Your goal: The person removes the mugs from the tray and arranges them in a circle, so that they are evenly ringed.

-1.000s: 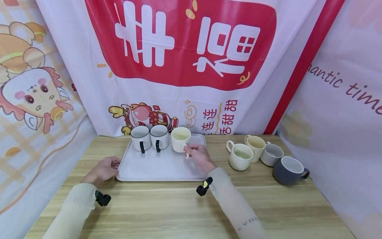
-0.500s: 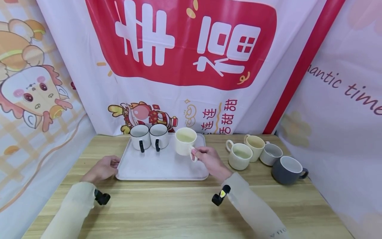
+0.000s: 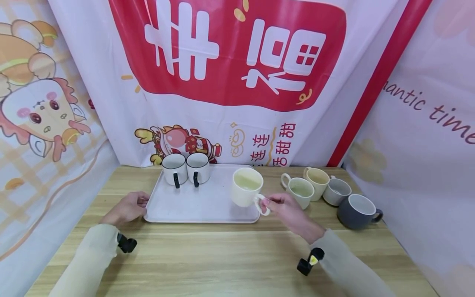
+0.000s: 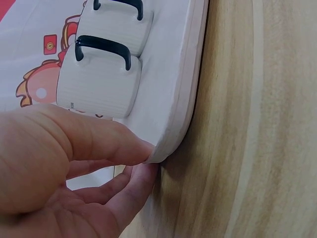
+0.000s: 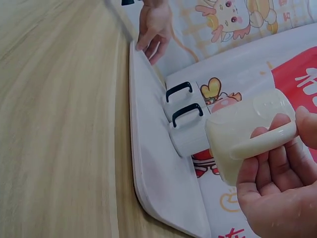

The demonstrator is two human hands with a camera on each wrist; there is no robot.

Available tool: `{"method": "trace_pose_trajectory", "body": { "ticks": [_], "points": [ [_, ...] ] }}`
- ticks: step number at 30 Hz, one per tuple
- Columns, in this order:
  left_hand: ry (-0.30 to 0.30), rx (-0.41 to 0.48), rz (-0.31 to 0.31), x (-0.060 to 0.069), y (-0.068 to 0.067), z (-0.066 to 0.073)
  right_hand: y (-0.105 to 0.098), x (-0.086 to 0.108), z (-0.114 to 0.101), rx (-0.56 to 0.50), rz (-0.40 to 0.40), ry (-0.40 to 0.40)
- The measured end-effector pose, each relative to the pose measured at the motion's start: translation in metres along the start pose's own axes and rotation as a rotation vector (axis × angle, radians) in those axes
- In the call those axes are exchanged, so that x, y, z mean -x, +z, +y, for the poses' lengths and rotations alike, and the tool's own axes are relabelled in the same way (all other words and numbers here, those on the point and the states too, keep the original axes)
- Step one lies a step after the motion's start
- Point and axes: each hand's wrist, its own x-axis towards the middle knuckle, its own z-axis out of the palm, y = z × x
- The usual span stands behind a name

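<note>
A cream mug (image 3: 246, 187) hangs above the right end of the white tray (image 3: 193, 208); my right hand (image 3: 287, 210) grips it by the handle. In the right wrist view, the fingers curl through that handle and the mug (image 5: 247, 129) is lifted off the tray. My left hand (image 3: 130, 207) pinches the tray's left edge near its front corner. The left wrist view has the thumb on top of the rim and fingers beneath. Two white mugs with black rims and black handles, a left one (image 3: 174, 170) and a right one (image 3: 198, 169), stand side by side at the tray's back left.
To the right on the wooden table (image 3: 208, 255) stand a speckled cream mug (image 3: 299, 193), a yellowish mug (image 3: 317, 183), a small grey mug (image 3: 337, 192) and a dark grey mug (image 3: 358, 211). A printed curtain (image 3: 222, 119) hangs behind the table.
My right hand has lifted the cream mug from its place beside the black-rimmed mugs and carried it right and toward me. The left hand stays on the tray edge.
</note>
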Motion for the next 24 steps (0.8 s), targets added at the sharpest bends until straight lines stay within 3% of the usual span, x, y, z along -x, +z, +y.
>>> {"method": "trace_pose_trajectory", "body": {
  "ticks": [8,17,24],
  "points": [
    [0.020,-0.005,0.008,-0.001,0.000,0.000,-0.044,0.046,0.003,0.054,-0.101,0.011],
    [0.016,-0.018,0.017,-0.004,-0.001,-0.002,-0.088,0.091,0.027,0.066,-0.162,-0.148],
    [0.010,-0.015,0.010,-0.003,-0.001,-0.002,-0.123,0.120,0.049,-0.053,-0.233,-0.248]
  ]
}}
